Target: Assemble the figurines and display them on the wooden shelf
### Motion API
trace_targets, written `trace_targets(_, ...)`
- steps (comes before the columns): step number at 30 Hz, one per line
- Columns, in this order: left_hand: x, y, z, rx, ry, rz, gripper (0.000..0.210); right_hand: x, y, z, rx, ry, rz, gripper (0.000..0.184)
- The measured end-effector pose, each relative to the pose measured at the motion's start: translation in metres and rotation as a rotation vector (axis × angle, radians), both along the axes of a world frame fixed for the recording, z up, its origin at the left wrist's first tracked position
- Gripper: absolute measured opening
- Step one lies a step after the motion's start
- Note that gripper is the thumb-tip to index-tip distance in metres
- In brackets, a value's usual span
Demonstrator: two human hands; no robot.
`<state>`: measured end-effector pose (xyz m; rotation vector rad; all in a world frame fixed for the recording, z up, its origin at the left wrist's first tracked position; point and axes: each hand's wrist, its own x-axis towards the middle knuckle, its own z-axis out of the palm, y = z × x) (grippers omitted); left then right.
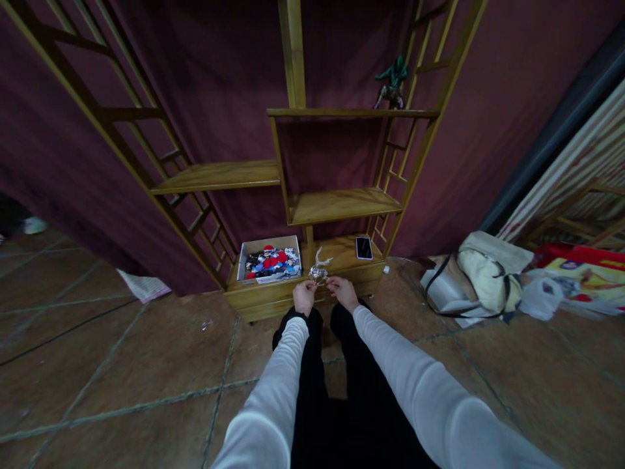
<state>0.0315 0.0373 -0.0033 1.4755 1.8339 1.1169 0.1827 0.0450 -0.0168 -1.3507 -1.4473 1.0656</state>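
At the shelf [344, 204], both lowered hands [305, 298] pinch a figurine [319, 273].

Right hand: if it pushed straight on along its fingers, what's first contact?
Likely the shiny silver figurine with antler-like branches, right at the right hand's fingertips; whether they already touch is too small to tell. The bare left hand seems next, though depth is unclear.

Box [288, 243] on bottom shelf [342, 250], small pieces [273, 262] inside, phone [364, 248] to right, figurine [318, 274] at shelf front between left fingers [311, 284] and right fingers [334, 282], bags [488, 277] on floor [146, 365], far right.
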Motion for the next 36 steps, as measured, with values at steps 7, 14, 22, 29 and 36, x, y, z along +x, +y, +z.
trace_targets(7, 0.001, -0.002, -0.001, 0.014, 0.004, -0.040, 0.012, 0.003, 0.001, -0.001, 0.014, -0.026, -0.020, 0.017)
trace_targets(14, 0.002, -0.001, -0.004, 0.019, 0.013, -0.044, 0.012, 0.005, 0.000, 0.003, 0.023, -0.057, -0.005, 0.017)
trace_targets(22, 0.003, -0.003, 0.000, 0.002, -0.003, -0.019, 0.010, 0.006, -0.001, 0.004, 0.047, -0.092, 0.007, 0.018)
trace_targets(29, 0.002, -0.004, 0.003, -0.030, 0.034, -0.008, 0.012, 0.002, -0.001, 0.004, 0.047, -0.159, -0.005, 0.019)
trace_targets(36, 0.004, -0.011, 0.013, -0.051, 0.182, 0.004, 0.015, -0.002, -0.004, 0.006, 0.070, -0.151, 0.014, 0.020)
